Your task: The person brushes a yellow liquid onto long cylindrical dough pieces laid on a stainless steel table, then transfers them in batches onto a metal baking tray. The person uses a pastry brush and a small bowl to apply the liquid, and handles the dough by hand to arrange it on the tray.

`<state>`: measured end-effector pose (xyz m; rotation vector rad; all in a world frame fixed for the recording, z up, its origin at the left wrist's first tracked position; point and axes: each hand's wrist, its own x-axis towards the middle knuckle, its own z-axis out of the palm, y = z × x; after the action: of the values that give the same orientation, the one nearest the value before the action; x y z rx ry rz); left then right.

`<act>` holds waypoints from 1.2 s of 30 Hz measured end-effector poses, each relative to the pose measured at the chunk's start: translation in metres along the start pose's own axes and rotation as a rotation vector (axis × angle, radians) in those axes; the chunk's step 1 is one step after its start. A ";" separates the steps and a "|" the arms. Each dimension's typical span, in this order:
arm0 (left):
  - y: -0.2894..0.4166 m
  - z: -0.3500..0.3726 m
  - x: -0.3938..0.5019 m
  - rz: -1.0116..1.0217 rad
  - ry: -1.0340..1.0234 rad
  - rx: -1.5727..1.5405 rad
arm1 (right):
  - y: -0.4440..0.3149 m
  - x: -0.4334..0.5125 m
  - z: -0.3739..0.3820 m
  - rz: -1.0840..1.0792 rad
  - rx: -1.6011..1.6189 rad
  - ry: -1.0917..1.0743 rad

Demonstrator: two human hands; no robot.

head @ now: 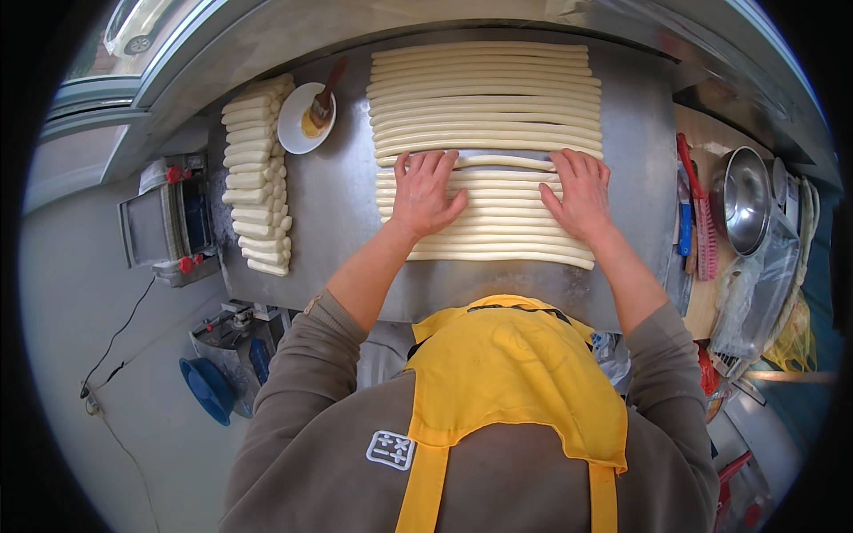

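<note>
A single dough rope (pixel 503 161) runs crosswise in the gap between two groups of parallel ropes. My left hand (pixel 430 193) lies palm down near its left end, fingertips on the rope and fingers slightly apart. Over the right end is my right hand (pixel 580 190), posed the same way, thumb pointing inward. Both palms hide parts of the nearer dough ropes (pixel 500 220). Beyond the fingertips lie the farther dough ropes (pixel 486 100), smooth and pale, side by side on the steel table (pixel 340 220).
At the left are stacked short dough pieces (pixel 250 180) and a white bowl (pixel 290 123) holding a pastry brush (pixel 322 106) and yellowish liquid. On the right, a wooden board (pixel 703 306) bears a red-handled brush (pixel 703 226), a blue-handled tool (pixel 684 226) and a steel bowl (pixel 746 200).
</note>
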<state>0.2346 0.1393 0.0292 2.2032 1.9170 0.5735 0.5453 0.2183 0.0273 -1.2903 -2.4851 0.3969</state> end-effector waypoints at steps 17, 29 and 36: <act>-0.017 -0.011 0.016 0.029 0.070 0.063 | 0.005 0.014 -0.008 0.030 -0.027 -0.012; -0.012 -0.004 0.018 0.006 -0.001 0.042 | 0.007 0.011 0.002 0.012 -0.006 0.028; -0.053 -0.039 -0.003 -0.087 -0.101 0.224 | 0.043 -0.004 -0.014 0.042 -0.079 0.031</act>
<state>0.1705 0.1398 0.0445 2.2140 2.1004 0.2390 0.5844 0.2399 0.0229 -1.3708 -2.4739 0.2894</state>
